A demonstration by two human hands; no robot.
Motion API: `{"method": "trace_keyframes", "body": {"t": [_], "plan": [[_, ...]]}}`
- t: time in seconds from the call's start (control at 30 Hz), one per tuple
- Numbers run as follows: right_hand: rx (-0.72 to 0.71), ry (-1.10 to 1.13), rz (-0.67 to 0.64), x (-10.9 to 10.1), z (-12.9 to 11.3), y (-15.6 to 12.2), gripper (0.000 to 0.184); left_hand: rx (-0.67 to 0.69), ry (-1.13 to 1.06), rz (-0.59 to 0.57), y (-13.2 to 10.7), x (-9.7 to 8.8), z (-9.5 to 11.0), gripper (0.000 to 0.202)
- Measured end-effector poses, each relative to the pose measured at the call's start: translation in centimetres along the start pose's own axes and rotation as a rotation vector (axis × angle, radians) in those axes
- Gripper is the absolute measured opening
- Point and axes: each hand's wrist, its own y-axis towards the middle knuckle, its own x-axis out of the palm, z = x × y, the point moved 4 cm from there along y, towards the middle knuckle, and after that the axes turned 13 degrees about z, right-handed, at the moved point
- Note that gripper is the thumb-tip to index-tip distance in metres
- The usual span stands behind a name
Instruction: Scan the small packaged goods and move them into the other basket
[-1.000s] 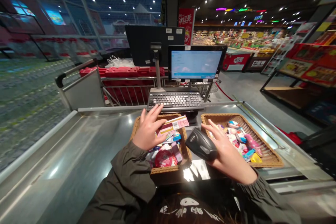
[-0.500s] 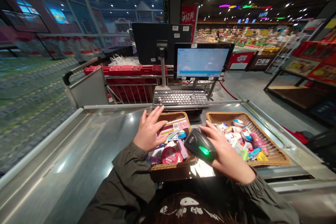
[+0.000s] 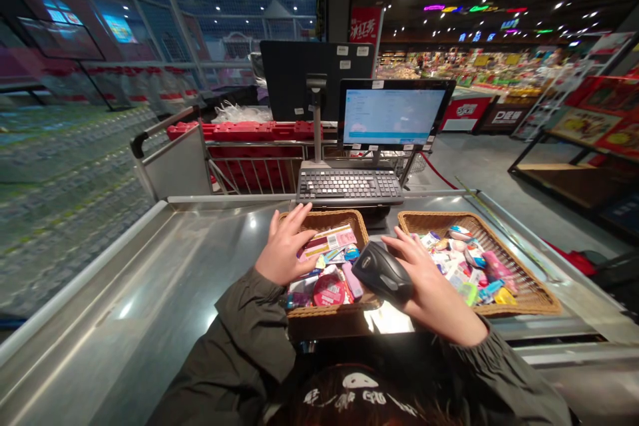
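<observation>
My left hand [image 3: 285,247] hovers over the left wicker basket [image 3: 359,223], fingers stretched out, pinching the edge of a pink and white packet [image 3: 333,239]. My right hand [image 3: 424,279] grips a black barcode scanner [image 3: 382,269] between the two baskets, its head pointing toward the packet. The left basket holds several small colourful packets and a round red tin [image 3: 327,289]. The right wicker basket [image 3: 529,286] is filled with several small wrapped items [image 3: 464,259].
A black keyboard [image 3: 349,184] sits behind the baskets, with a lit till screen [image 3: 393,116] and a dark rear display [image 3: 289,73] above it. The steel counter [image 3: 150,279] spreads to the left. Red baskets [image 3: 249,133] and a trolley rail [image 3: 160,130] stand beyond.
The scanner's green light, lit half a second ago, is now off. Both hands stay over the baskets; the view has shifted slightly.
</observation>
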Motion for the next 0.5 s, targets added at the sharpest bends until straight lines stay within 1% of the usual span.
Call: {"method": "trace_keyframes", "body": {"t": [0.23,0.5], "plan": [[0.011,0.011,-0.008,0.3,0.1,-0.2,0.043,-0.032,-0.001,-0.044,-0.9,1.1,-1.6,0.030],[0.025,0.005,-0.018,0.5,0.3,-0.3,0.046,-0.104,0.013,-0.144,-2.3,3.2,-3.5,0.026]]}}
